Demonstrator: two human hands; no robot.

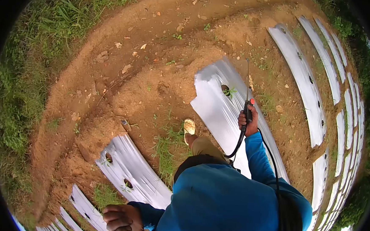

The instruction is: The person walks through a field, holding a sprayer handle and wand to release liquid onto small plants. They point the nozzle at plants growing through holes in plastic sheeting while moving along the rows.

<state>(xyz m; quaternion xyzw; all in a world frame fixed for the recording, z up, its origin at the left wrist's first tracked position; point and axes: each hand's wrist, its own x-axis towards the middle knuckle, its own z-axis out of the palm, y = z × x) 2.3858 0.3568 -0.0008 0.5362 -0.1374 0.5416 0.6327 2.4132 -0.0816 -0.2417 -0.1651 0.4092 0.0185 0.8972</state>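
Note:
My right hand point(248, 119) is wrapped round the black handle of a sprayer wand point(248, 83), which has a red part near its top. The thin wand points away from me over a silver plastic mulch strip point(218, 98), beside a hole with a small green plant point(229, 91). A black hose point(239, 143) curves from the handle back toward my body. My left hand point(123, 222), low at the left, has its fingers curled closed; whatever they may hold is hidden.
My foot in a muddy, light-coloured shoe point(189, 127) stands on soil between mulch strips. Another holed strip point(137, 167) lies left, and several more rows point(303, 80) run to the right. Bare brown soil point(156, 29) and thick grass point(21, 93) border the far and left sides.

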